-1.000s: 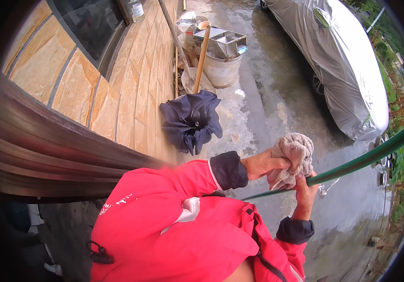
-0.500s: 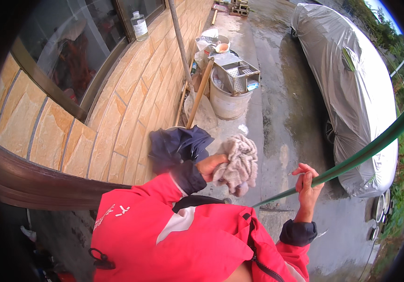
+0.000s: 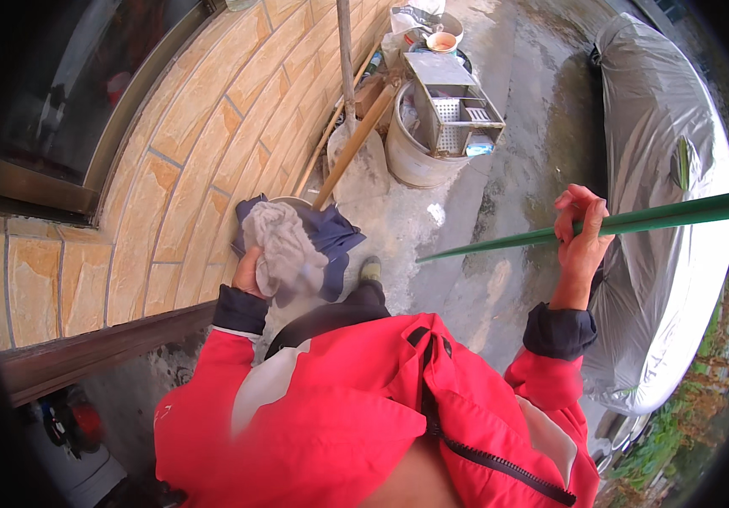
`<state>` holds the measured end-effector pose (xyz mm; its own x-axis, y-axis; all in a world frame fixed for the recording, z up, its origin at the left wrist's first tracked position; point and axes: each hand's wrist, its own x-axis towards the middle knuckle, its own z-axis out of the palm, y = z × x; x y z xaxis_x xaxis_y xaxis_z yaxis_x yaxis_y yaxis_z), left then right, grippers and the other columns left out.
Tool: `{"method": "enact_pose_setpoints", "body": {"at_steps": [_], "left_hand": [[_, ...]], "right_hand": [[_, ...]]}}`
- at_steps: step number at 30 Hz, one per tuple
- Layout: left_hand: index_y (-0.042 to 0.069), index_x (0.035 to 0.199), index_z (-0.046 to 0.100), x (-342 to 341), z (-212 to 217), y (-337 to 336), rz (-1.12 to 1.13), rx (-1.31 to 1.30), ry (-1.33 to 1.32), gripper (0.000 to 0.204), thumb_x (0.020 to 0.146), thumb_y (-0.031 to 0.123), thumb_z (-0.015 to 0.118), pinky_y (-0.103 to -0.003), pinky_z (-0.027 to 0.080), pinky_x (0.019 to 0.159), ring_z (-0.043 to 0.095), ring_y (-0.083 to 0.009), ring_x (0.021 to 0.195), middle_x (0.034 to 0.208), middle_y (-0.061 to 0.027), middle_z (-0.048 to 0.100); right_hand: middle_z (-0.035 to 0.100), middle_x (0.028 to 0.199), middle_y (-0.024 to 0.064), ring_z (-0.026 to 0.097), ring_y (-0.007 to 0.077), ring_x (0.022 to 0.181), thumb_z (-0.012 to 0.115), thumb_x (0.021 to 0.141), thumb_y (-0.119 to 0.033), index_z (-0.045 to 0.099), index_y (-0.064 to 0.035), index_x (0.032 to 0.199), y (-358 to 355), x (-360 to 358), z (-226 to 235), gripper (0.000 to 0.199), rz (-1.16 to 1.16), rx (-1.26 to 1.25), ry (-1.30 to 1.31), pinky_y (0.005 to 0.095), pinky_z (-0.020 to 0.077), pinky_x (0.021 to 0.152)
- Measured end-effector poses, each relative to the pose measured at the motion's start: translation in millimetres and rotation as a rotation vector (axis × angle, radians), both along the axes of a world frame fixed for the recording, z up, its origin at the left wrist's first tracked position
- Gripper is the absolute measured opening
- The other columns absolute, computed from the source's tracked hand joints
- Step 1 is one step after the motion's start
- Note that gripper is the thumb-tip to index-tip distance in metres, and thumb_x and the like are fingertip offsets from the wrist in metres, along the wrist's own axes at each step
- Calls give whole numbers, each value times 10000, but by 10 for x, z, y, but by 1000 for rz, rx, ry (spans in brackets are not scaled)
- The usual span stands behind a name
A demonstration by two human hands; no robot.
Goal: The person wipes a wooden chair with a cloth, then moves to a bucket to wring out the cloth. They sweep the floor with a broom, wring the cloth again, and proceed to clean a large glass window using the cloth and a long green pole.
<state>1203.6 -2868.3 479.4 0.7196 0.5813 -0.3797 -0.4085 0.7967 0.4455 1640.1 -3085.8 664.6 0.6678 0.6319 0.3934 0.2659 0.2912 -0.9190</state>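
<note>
In my left hand (image 3: 247, 273) is a crumpled, greyish-pink towel (image 3: 279, 245), gripped from its near left side. The towel is over a dark blue cloth-like bundle (image 3: 337, 240) beside the wall; whether the two touch I cannot tell. My right hand (image 3: 582, 233), fingers curled, is closed around a long green pole (image 3: 500, 243). The pole runs from the right rim of the view toward the middle, past my hand. Behind the bundle a pale bucket rim (image 3: 294, 201) shows in part, with a wooden handle (image 3: 356, 146) leaning out of it.
A shovel (image 3: 349, 89) leans on the tiled wall (image 3: 203, 144). Farther off stands a large pale bucket (image 3: 419, 165) with a metal rack (image 3: 457, 106) on top. At the right is a car under a silver cover (image 3: 661, 118). My shoe (image 3: 370, 269) is on the concrete ground.
My left hand has carried the towel leftward, over the dark blue bundle. My right hand has moved up and slightly right, still on the pole. The whole view has shifted.
</note>
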Motion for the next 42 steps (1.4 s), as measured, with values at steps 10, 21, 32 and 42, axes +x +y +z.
{"method": "enact_pose_setpoints", "body": {"at_steps": [10,21,32,42], "left_hand": [[-6,1303,486,2027,-100,920,65,855,378,620,728,119,683,-332,462,926,594,-231,1085,1206,-131,597],[-5,1139,592,2849,-430,1330,-35,1266,1048,576,618,205,718,-356,458,922,587,-322,1060,1105,-186,614],[-18,1148,587,2233,243,899,396,1200,1145,506,679,110,724,-310,470,871,606,-247,1035,1124,-129,589],[-41,1204,601,48,187,366,1518,724,1407,385,820,-11,600,-295,458,928,621,-175,1045,1160,-82,657]], "right_hand": [[596,791,104,338,44,412,431,1003,-445,594,37,995,1251,1226,154,508,47,68,35,205,279,386],[579,782,95,343,53,412,425,992,-490,581,36,947,2259,2166,194,551,305,118,120,212,278,392],[506,632,51,330,54,414,435,972,-537,584,41,861,3183,2256,38,607,556,27,115,224,262,409],[552,721,50,338,56,440,454,965,-534,588,36,903,4153,1892,45,589,604,-34,91,225,270,426]]}}
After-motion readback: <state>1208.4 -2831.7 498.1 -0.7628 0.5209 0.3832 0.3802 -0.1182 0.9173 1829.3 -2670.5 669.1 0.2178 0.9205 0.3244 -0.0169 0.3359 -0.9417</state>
